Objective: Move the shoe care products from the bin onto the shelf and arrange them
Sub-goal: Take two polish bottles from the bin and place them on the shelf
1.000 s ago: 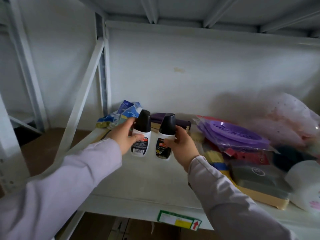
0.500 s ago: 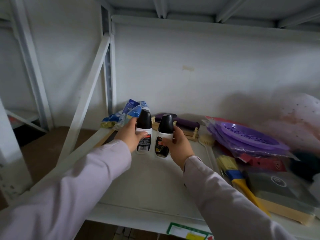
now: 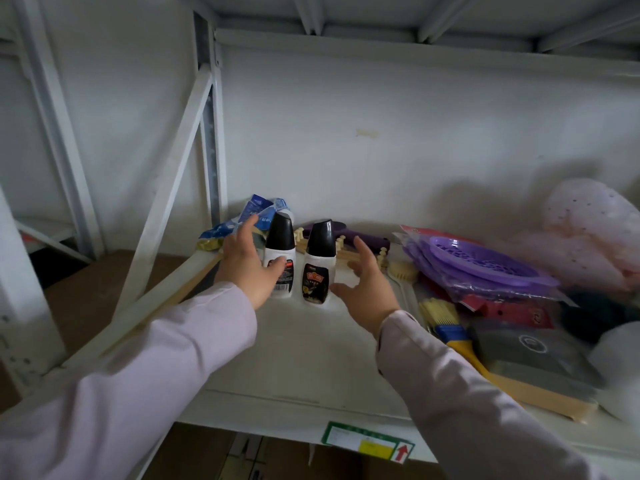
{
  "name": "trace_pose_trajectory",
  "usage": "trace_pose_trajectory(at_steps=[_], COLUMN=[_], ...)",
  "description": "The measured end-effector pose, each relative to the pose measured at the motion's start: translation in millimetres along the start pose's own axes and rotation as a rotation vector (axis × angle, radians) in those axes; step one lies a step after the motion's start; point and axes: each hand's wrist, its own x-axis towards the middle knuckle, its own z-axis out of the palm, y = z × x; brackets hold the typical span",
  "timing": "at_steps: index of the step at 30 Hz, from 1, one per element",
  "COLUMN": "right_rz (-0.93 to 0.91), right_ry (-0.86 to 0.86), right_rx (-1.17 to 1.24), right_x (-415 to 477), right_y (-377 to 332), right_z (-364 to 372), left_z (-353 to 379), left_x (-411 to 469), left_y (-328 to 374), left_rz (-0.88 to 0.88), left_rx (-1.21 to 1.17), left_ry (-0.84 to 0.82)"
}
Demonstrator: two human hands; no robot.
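- Two hands reach over the white shelf [image 3: 277, 372] toward two shoe polish bottles.
- Right hand [image 3: 369, 289], just right of the right bottle [image 3: 318, 268], has its fingers spread wide, holding nothing.
- Left hand [image 3: 247, 263] rests loosely against the left bottle [image 3: 280, 261], thumb on its label, fingers open.
- Both bottles stand upright, side by side, on the shelf.
- Behind the bottles lies a purple brush [image 3: 360, 239].

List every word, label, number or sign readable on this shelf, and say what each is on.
No text reads clearly.
Left bottle: barcode and label print, too blurred.
Right bottle: dark label with a red logo, unreadable.
Shelf-edge tag: green border, yellow patch, red up arrow; its words are too small.
Blue packet: white print, blurred.
Grey pack: round emblem, no legible letters.
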Motion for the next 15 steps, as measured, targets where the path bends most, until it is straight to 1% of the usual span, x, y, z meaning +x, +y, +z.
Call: trace_pose_trajectory(at_steps=[3,6,8,13,15], right_rz=[-0.093,-0.136,-0.155,-0.221,-0.255], right_ry=[0.019,-0.001,-0.017,-0.049,-0.074], right_rx=[-0.029,0.011,0.035,0.09,0.109], right_x=[-19.7,-45.0,-64.5,-117.0,-138.9], right_y=[-8.1,-14.2,-16.0,-7.3,2.3], right_z=[-13.7,-24.9,-33.6,-51.2,-54.0], left_z=[-1.4,-2.6,-4.7,-17.5,-22.0], left_x=[-17.7,-41.8,-61.4,-122.0,-148.4], left_y=[13.9,28.6,37.0,46.0,42.4], left_rz=[0.113,0.205,0.234,0.279,0.314], left_rx=[-0.051,-0.057,-0.077,-0.251,-0.242], left_ry=[0.041,-0.008,-0.077,-0.277,-0.381])
